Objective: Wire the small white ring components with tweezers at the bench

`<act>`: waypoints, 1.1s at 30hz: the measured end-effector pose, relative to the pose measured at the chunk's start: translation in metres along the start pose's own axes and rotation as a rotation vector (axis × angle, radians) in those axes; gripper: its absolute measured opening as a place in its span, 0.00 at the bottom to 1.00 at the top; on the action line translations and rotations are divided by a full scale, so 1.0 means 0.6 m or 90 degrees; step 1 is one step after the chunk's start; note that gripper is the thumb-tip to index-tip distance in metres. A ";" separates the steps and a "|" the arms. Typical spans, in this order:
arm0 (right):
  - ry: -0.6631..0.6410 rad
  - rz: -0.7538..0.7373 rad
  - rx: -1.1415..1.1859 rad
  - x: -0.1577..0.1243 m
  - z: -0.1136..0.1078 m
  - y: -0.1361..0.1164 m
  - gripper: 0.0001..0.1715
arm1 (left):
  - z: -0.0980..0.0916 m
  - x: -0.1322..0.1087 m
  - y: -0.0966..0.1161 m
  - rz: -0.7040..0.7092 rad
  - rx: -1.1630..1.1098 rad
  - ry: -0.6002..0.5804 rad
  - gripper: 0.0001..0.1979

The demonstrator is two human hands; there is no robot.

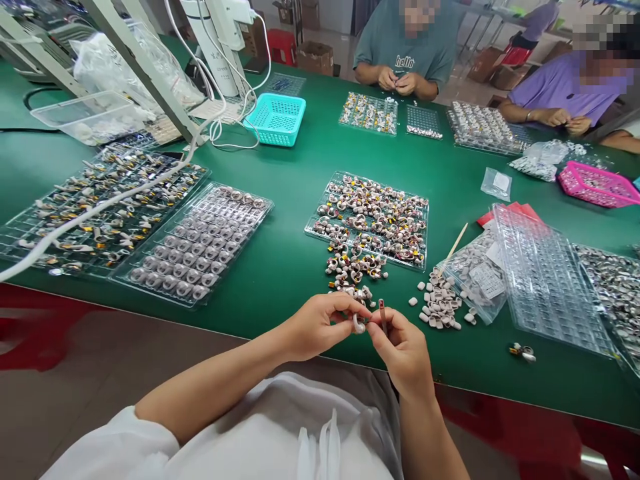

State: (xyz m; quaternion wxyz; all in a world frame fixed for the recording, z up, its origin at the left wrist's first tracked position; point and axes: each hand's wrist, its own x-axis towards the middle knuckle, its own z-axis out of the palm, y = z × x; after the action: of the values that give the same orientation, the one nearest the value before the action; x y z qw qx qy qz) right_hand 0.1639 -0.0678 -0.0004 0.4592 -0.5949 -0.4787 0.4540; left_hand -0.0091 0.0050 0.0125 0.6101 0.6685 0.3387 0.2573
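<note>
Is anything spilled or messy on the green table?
Yes: small parts lie loose just outside the middle tray, pale caps are scattered beside them, and one stray piece sits alone near the table edge. The left hand holds a white cap, the right hand a stick.

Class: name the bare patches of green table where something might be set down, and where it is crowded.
Bare: between the tray of grey parts and the central tray; between that tray and the teal basket. Crowded: ahead of the left hand and right hand; around the stacked clear trays.

Left hand [320, 323] on white part [359, 325], right hand [403, 347] on stick [383, 312]
</note>
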 end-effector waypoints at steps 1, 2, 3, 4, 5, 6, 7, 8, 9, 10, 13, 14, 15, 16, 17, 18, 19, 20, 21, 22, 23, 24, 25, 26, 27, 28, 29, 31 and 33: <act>-0.001 0.009 0.011 0.000 0.001 0.002 0.09 | -0.001 0.000 -0.001 -0.004 -0.009 -0.004 0.12; -0.004 0.018 0.021 0.000 0.001 0.003 0.10 | -0.002 0.000 -0.002 -0.007 -0.017 -0.007 0.12; -0.007 0.029 0.030 0.000 0.001 0.004 0.10 | -0.003 0.000 -0.003 -0.008 -0.024 -0.007 0.12; -0.012 0.039 0.038 0.000 0.001 0.004 0.10 | -0.003 0.000 -0.003 -0.008 -0.028 -0.005 0.13; -0.018 0.047 0.044 0.000 0.002 0.004 0.11 | -0.003 0.001 -0.003 -0.005 -0.031 0.000 0.13; -0.023 0.050 0.049 0.000 0.002 0.003 0.11 | -0.002 0.001 -0.004 -0.001 -0.034 0.006 0.14; -0.027 0.050 0.052 0.000 0.002 0.002 0.10 | -0.001 0.001 -0.005 0.006 -0.037 0.014 0.14; -0.030 0.046 0.054 0.000 0.002 0.000 0.10 | 0.001 0.002 -0.006 0.013 -0.038 0.022 0.13; -0.029 0.040 0.055 -0.001 0.003 -0.002 0.10 | 0.002 0.002 -0.007 0.019 -0.038 0.030 0.13; -0.024 0.032 0.058 -0.001 0.004 -0.003 0.10 | 0.004 0.002 -0.008 0.023 -0.037 0.038 0.13; 0.001 0.010 0.077 -0.003 0.008 -0.005 0.10 | 0.008 0.001 -0.012 0.031 -0.034 0.050 0.11; 0.010 0.005 0.085 -0.003 0.010 -0.005 0.10 | 0.008 0.001 -0.012 0.034 -0.034 0.046 0.11; 0.017 0.000 0.092 -0.004 0.012 -0.004 0.09 | 0.009 0.001 -0.013 0.037 -0.032 0.043 0.11; 0.024 -0.003 0.095 -0.005 0.014 -0.003 0.09 | 0.009 0.000 -0.013 0.042 -0.028 0.039 0.11; 0.029 -0.007 0.094 -0.006 0.016 -0.001 0.08 | 0.010 0.000 -0.013 0.046 -0.023 0.037 0.11; 0.033 -0.013 0.090 -0.007 0.017 0.000 0.08 | 0.010 -0.001 -0.012 0.049 -0.018 0.036 0.10; 0.035 -0.022 0.083 -0.008 0.019 0.002 0.07 | 0.011 -0.001 -0.012 0.052 -0.012 0.037 0.10; 0.037 -0.036 0.072 -0.008 0.019 0.003 0.07 | 0.012 -0.001 -0.011 0.054 -0.009 0.039 0.10; 0.037 -0.052 0.056 -0.010 0.020 0.004 0.06 | 0.012 -0.001 -0.010 0.055 -0.009 0.044 0.10; 0.037 -0.071 0.033 -0.011 0.020 0.005 0.06 | 0.013 -0.001 -0.010 0.054 -0.009 0.047 0.10; 0.037 -0.092 0.007 -0.012 0.020 0.006 0.05 | 0.014 -0.001 -0.010 0.049 -0.012 0.051 0.10; 0.039 -0.109 -0.020 -0.013 0.019 0.006 0.05 | 0.016 -0.001 -0.011 0.041 -0.019 0.055 0.10; 0.044 -0.121 -0.042 -0.014 0.019 0.007 0.05 | 0.017 -0.001 -0.012 0.030 -0.030 0.058 0.10; 0.051 -0.128 -0.057 -0.015 0.019 0.008 0.05 | 0.019 -0.001 -0.014 0.016 -0.047 0.061 0.10; 0.060 -0.129 -0.064 -0.016 0.019 0.009 0.05 | 0.021 -0.002 -0.017 0.001 -0.071 0.064 0.10; 0.070 -0.124 -0.065 -0.016 0.020 0.010 0.05 | 0.023 -0.002 -0.020 -0.014 -0.101 0.067 0.10; 0.083 -0.116 -0.062 -0.017 0.022 0.011 0.04 | 0.026 -0.003 -0.023 -0.028 -0.134 0.069 0.10; 0.105 -0.103 -0.043 -0.019 0.026 0.014 0.04 | 0.030 -0.003 -0.029 -0.053 -0.197 0.069 0.11; 0.118 -0.098 -0.014 -0.020 0.030 0.017 0.04 | 0.033 -0.002 -0.031 -0.075 -0.253 0.062 0.12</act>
State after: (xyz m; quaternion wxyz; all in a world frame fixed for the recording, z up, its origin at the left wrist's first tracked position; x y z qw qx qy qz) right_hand 0.1461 -0.0788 -0.0119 0.5286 -0.6008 -0.4835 0.3548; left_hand 0.0023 -0.0082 -0.0084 0.7270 0.5008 0.3485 0.3150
